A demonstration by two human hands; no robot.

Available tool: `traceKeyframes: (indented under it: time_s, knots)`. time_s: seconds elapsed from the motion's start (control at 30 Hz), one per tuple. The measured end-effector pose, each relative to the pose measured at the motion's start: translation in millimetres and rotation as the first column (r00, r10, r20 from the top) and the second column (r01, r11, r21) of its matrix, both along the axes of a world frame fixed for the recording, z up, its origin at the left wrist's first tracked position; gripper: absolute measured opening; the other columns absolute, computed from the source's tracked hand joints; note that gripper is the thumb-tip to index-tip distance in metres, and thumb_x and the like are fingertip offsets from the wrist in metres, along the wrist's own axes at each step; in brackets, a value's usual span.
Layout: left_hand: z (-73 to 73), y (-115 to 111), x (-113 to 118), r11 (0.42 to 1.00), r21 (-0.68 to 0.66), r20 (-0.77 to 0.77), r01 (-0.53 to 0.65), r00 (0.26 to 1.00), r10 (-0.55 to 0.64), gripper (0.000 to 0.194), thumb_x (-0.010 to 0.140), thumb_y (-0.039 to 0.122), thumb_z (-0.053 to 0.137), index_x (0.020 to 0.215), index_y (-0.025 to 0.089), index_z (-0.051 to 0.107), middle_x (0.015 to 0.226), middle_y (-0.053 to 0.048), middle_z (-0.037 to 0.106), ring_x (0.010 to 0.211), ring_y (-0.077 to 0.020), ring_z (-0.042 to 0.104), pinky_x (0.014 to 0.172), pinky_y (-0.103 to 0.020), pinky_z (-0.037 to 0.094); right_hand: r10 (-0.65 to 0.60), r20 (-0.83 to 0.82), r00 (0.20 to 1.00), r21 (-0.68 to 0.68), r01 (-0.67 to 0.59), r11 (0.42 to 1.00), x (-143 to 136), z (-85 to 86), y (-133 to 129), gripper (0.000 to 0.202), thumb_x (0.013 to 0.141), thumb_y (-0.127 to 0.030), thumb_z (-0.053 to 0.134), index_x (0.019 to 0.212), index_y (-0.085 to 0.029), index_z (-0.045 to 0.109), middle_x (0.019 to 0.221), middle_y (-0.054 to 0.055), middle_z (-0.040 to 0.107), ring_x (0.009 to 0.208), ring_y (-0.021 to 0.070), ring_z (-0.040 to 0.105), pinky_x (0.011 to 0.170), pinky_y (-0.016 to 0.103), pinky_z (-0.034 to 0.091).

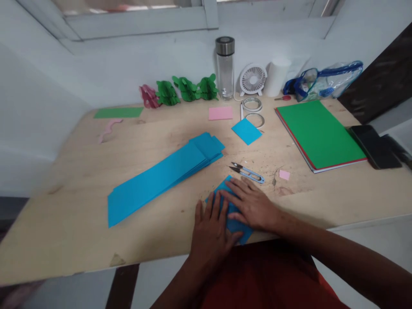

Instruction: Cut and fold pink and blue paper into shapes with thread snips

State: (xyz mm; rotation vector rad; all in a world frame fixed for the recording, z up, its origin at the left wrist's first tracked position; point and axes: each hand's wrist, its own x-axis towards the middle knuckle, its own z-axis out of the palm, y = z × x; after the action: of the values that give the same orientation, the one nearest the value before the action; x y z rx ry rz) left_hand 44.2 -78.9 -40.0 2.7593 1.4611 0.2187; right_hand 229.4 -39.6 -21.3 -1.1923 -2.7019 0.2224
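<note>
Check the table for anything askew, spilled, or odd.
The blue stack is uneven, its sheets fanned out of line. Dark specks, debris or stains, I can't tell which, mark the table near the snips. No wet spill shows.

2 hands; 3 green figures; 1 pink figure; 1 bottle; 1 fan.

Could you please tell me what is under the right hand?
Under the right hand is blue paper, with the left hand on it too. Its far and near corners show; the part beneath the palm and fingers is covered, so any folds there cannot be seen.
</note>
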Motion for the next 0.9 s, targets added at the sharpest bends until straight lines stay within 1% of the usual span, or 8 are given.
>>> traceKeyframes:
  time_s: [0.13,0.23,0.3,0.4,0.5,0.6,0.77,0.9]
  knots:
    - [9.9,11.2,-13.9,0.993,-0.015,0.022,0.119,0.993,-0.119,0.071,0.081,0.057,0.054,0.139,0.019,0.041,0.146,-0.017,0.038,0.135,-0.0377,0.030,0.106,-0.058,0.025,-0.114,-0.063,0.992,0.058,0.117,0.991,13.8,10.0,10.3,0.045,0.095,-0.037,0.042,0.129,-0.011,0.053,0.132,0.014,0.055,0.123,0.0248,0.048,0.104,0.041,0.036]
    - [13.3,24.3,-31.0,0.940,0.066,0.087,0.336,0.936,-0.341,0.041,0.086,0.038,0.056,0.126,0.027,0.054,0.137,-0.009,0.051,0.130,-0.0311,0.041,0.106,-0.054,0.031,-0.178,-0.133,0.975,0.155,0.197,0.968,30.9,17.8,14.5,0.035,0.095,-0.026,0.040,0.122,-0.014,0.058,0.121,0.011,0.063,0.110,0.0218,0.056,0.095,0.037,0.043]
    - [14.0,32.1,-39.5,0.868,0.160,0.105,0.470,0.866,-0.488,0.028,0.089,0.023,0.050,0.116,0.021,0.060,0.124,-0.011,0.061,0.121,-0.0269,0.051,0.103,-0.050,0.039,-0.255,-0.094,0.962,0.217,0.270,0.938,41.0,17.2,22.7,0.034,0.094,-0.024,0.042,0.122,-0.012,0.057,0.120,0.013,0.062,0.110,0.0254,0.055,0.089,0.040,0.045]
    - [17.3,42.5,-42.3,0.780,0.230,0.055,0.582,0.792,-0.608,0.027,0.090,0.013,0.042,0.109,0.013,0.062,0.112,-0.015,0.067,0.109,-0.0244,0.060,0.092,-0.044,0.049,-0.319,0.041,0.947,0.280,0.296,0.913,48.1,10.7,40.3,0.033,0.092,-0.022,0.044,0.119,-0.008,0.057,0.119,0.018,0.061,0.107,0.0294,0.055,0.082,0.041,0.046]
    - [21.9,53.3,-35.8,0.733,0.251,0.020,0.633,0.753,-0.657,0.026,0.091,0.012,0.041,0.104,0.010,0.063,0.107,-0.017,0.068,0.101,-0.0231,0.064,0.086,-0.041,0.053,-0.324,0.173,0.930,0.291,0.266,0.919,46.6,7.9,54.6,0.029,0.091,-0.015,0.043,0.115,-0.009,0.058,0.109,0.017,0.064,0.094,0.0274,0.058,0.073,0.037,0.046]
    - [23.8,62.5,-27.1,0.723,0.233,0.050,0.651,0.734,-0.677,0.024,0.092,0.014,0.041,0.100,0.011,0.063,0.099,-0.016,0.069,0.094,-0.0212,0.065,0.080,-0.039,0.055,-0.326,0.225,0.918,0.245,0.270,0.931,43.4,12.1,61.7,0.028,0.089,-0.009,0.043,0.112,-0.010,0.058,0.096,0.014,0.066,0.084,0.0261,0.058,0.067,0.035,0.043]
    - [23.9,65.8,-17.1,0.731,0.209,0.082,0.649,0.734,-0.675,0.023,0.093,0.014,0.040,0.091,0.012,0.063,0.086,-0.013,0.068,0.084,-0.0191,0.065,0.072,-0.036,0.056,-0.357,0.159,0.920,0.182,0.328,0.927,43.0,17.5,70.5,0.028,0.088,-0.006,0.042,0.109,-0.010,0.060,0.091,0.014,0.067,0.083,0.0246,0.058,0.064,0.031,0.041]
    - [28.4,65.0,-15.9,0.720,0.248,0.084,0.648,0.727,-0.682,0.021,0.092,0.013,0.041,0.089,0.012,0.062,0.082,-0.010,0.068,0.081,-0.0182,0.065,0.070,-0.034,0.055,-0.465,0.029,0.885,0.117,0.459,0.881,50.8,14.9,82.1,0.023,0.088,-0.012,0.044,0.102,-0.013,0.062,0.089,0.012,0.069,0.082,0.0234,0.061,0.059,0.028,0.039]
